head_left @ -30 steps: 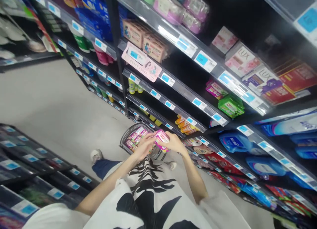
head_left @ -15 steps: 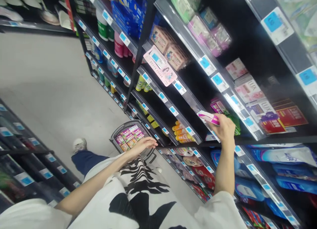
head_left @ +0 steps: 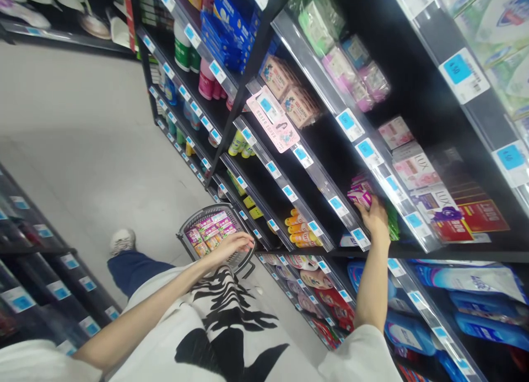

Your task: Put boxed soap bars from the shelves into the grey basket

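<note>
My right hand (head_left: 375, 216) reaches into a shelf bay, its fingers closed round a pink-and-purple soap box (head_left: 359, 198). More boxes of that colour lie just behind it, and green packs (head_left: 392, 223) sit beside the hand. My left hand (head_left: 233, 245) hovers over a grey shopping basket (head_left: 182, 234), fingers drawn together with nothing visible in them. Several rows of small pink, purple and orange boxes (head_left: 211, 230) fill part of the basket. My left forearm and hand hide its near side.
Yellow-orange tubes (head_left: 301, 229) lie on a lower shelf. LUX boxes (head_left: 417, 170) and red boxes (head_left: 483, 215) stand higher at the right. Blue bottles (head_left: 409, 332) fill the neighbouring bay. A pink sign (head_left: 273, 119) juts from a shelf edge. Another shelf (head_left: 37, 261) flanks the aisle at the left.
My right hand has gone from the shelf's front edge, where it held a white-and-pink box, deeper in to the pink-and-purple boxes. My left hand stays over the basket.
</note>
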A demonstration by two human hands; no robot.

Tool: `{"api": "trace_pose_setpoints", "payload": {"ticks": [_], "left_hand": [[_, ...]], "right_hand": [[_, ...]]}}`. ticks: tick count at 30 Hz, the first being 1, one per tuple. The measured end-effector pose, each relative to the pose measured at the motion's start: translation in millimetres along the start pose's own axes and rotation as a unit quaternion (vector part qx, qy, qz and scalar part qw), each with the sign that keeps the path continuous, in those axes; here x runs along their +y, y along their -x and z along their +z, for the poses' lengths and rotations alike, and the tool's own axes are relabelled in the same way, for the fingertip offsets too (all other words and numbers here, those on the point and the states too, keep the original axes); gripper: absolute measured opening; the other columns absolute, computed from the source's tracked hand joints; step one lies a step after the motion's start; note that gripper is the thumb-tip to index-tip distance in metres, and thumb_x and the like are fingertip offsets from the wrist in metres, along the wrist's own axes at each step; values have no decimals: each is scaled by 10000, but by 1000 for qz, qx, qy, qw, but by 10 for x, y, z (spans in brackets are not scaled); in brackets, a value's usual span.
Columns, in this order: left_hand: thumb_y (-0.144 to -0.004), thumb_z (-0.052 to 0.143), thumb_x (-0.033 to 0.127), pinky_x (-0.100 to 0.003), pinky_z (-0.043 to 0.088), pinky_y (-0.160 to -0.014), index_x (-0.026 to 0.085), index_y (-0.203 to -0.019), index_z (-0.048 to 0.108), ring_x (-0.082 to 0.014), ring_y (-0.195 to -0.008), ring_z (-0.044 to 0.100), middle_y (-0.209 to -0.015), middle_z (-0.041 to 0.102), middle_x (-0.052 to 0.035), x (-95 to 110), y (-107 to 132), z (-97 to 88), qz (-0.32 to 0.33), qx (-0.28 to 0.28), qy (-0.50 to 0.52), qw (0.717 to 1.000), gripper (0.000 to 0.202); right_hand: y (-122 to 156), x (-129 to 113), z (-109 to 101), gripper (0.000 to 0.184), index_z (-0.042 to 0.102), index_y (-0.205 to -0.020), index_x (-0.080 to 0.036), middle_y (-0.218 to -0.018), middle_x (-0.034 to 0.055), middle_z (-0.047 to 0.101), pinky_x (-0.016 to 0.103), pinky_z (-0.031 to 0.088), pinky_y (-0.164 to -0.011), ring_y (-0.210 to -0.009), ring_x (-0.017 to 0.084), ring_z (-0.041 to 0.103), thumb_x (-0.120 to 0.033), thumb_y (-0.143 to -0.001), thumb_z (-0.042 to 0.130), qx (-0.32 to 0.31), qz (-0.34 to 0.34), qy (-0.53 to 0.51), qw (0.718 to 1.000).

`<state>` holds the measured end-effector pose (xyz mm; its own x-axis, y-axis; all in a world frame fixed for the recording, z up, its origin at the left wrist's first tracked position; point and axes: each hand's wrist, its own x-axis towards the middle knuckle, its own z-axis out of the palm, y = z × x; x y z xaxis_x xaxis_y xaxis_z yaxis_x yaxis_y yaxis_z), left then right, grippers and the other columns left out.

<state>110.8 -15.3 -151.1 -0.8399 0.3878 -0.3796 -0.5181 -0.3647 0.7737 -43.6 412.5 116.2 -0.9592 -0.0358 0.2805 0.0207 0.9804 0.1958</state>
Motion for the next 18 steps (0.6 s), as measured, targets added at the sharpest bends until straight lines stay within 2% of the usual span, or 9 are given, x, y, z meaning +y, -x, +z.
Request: {"api": "trace_pose_setpoints", "payload": {"ticks": [3,6,10,14,18], "left_hand": [[-708,807,517,-330,521,-816,191,-945,766,-222,-825,707,-958,800,-88,-18,-33,-34,1,7,8,1000,406],[-707,813,520,-334,523,-803,192,-947,776,-228,-819,710,-953,798,-92,-30,-75,-65,-2,12,13,1000,408],[-714,811,518,-344,524,-806,184,-984,779,-237,-832,711,-953,796,-102,-70,-136,-93,-7,13,1,1000,431],[-744,786,531,-340,521,-800,186,-1013,785,-233,-825,715,-968,796,-98,-138,-194,-120,-9,11,-19,1000,438],[-770,771,540,-339,526,-818,192,-1033,790,-234,-850,720,-978,796,-90,-175,-222,-193,-2,18,-19,1000,437]], "right_hand": [[-46,36,50,672,542,-1421,-63,-1374,280,597,525,448,-1109,-1293,397,559,-584,-1005,460,4,-2,22,1000],[-62,3,44,618,532,-1455,-93,-1466,260,537,536,383,-1179,-1387,383,493,-528,-1040,389,22,-21,38,999],[-103,-105,-43,556,557,-1458,-119,-1522,258,490,563,348,-1203,-1456,401,431,-461,-1051,394,-5,-6,63,998],[-202,-200,-111,532,592,-1423,-113,-1412,288,571,586,379,-1166,-1435,412,459,-455,-1046,440,-44,43,80,995],[-312,-199,-95,541,603,-1393,-82,-1286,308,637,535,448,-1082,-1326,404,559,-473,-1061,431,-102,108,88,985]]}}
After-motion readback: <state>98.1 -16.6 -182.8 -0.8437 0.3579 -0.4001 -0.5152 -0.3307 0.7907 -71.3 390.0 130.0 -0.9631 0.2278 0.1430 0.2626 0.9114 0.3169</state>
